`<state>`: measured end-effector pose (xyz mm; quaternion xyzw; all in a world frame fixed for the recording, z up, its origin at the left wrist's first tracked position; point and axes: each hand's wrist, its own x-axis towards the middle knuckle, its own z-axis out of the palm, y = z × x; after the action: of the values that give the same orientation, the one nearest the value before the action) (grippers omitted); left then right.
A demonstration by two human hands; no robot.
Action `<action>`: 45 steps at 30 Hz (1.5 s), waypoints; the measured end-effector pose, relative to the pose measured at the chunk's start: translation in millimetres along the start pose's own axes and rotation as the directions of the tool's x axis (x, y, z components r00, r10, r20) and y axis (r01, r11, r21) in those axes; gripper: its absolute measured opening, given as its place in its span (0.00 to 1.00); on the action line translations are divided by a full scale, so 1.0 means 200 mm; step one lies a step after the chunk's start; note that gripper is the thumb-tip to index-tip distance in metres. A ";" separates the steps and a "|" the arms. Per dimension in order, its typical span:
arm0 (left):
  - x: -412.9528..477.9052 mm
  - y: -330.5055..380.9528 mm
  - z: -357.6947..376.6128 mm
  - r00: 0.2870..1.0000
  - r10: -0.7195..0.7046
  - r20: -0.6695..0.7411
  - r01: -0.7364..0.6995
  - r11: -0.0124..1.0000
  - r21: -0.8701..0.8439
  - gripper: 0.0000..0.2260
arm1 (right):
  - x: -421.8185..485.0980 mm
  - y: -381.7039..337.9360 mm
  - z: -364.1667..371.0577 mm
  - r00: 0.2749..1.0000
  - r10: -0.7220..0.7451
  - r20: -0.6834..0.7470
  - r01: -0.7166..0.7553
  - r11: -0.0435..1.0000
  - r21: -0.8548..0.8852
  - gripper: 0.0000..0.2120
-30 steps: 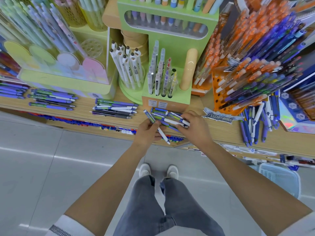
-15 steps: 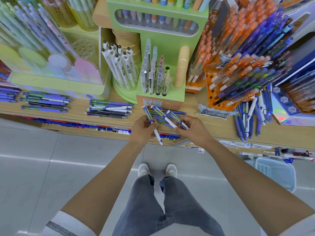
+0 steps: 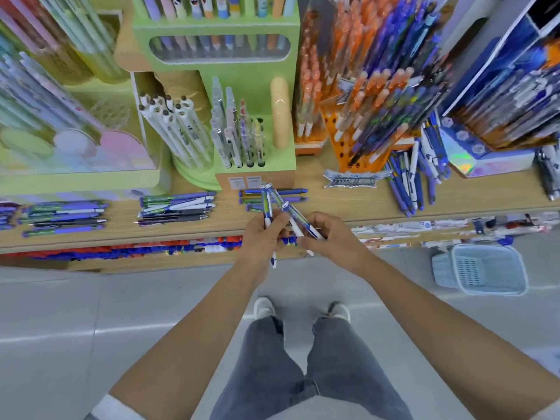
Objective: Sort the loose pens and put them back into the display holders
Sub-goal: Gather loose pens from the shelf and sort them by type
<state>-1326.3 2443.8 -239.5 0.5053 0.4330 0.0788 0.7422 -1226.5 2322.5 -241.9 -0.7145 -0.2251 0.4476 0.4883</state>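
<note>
So, held pens (image 3: 295, 215): blue-and-white, fanned between both hands, over the shelf (image 3: 333, 204) edge.
Loose pens (image 3: 291, 191): lay flat on shelf, 12 o'clock of hands.
Green holder (image 3: 285, 160): upright clear pens, farther toward 12 o'clock.
Orange rack (image 3: 330, 116): leaning orange and blue pens, 1 o'clock.
Left hand (image 3: 263, 234): fingers curled, pinched one pen.
Right hand (image 3: 330, 237): fingers curled, gripped crossed pens.

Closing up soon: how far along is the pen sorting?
Done: loose pens lie grouped in piles on the shelf. In hand: the left hand and right hand grip a few blue-and-white pens. Left: these, the piles and the heap beside the orange holder need slotting into holders.
</note>
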 end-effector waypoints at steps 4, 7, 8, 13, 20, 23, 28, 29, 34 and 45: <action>-0.06 -0.01 0.21 0.997 -0.003 -0.081 0.004 1.000 0.008 0.07 | -0.15 0.07 -0.18 0.996 -0.008 -0.087 0.013 0.999 0.052 0.03; -0.09 -0.05 0.38 0.996 0.005 -0.085 0.000 0.998 0.056 0.07 | -0.24 0.14 -0.36 0.969 0.016 -0.246 0.006 0.996 0.088 0.06; -0.11 -0.06 0.47 0.998 0.000 -0.067 0.003 0.999 0.054 0.07 | -0.29 0.16 -0.44 0.959 0.025 -0.282 0.011 0.992 0.126 0.06; -0.21 -0.14 0.92 0.998 -0.004 0.057 -0.002 0.994 0.113 0.09 | -0.51 0.25 -0.83 0.942 0.050 -0.331 -0.006 0.991 0.132 0.06; -0.19 -0.23 1.52 0.996 0.029 0.087 -0.052 0.959 0.279 0.11 | -0.72 0.42 -1.38 0.863 0.087 -0.498 -0.030 0.992 0.121 0.06; -0.12 -0.23 1.72 0.988 -0.013 0.153 -0.038 0.945 0.324 0.10 | -0.73 0.45 -1.61 0.804 0.139 -0.578 -0.027 0.980 0.199 0.10; -0.01 -0.18 2.05 0.963 -0.066 0.261 -0.040 0.923 0.383 0.03 | -0.70 0.50 -1.91 0.763 0.157 -0.627 -0.012 0.973 0.229 0.07; 0.00 -0.17 2.12 0.956 -0.078 0.284 -0.036 0.926 0.376 0.02 | -0.70 0.51 -1.96 0.759 0.156 -0.632 0.005 0.969 0.246 0.05; 0.02 -0.13 2.47 0.892 -0.095 0.442 -0.124 0.889 0.441 0.05 | -0.75 0.56 -2.21 0.676 0.210 -0.706 0.025 0.951 0.307 0.06; 0.07 -0.38 3.47 0.876 -0.126 0.465 -0.183 0.806 0.563 0.04 | -0.96 0.91 -3.20 0.576 0.211 -0.790 -0.017 0.969 0.246 0.05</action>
<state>-841.2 1942.7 -231.2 0.7207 0.2295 -0.1761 0.6300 -792.2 1782.7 -246.9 -0.7966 0.1180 0.1240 0.5798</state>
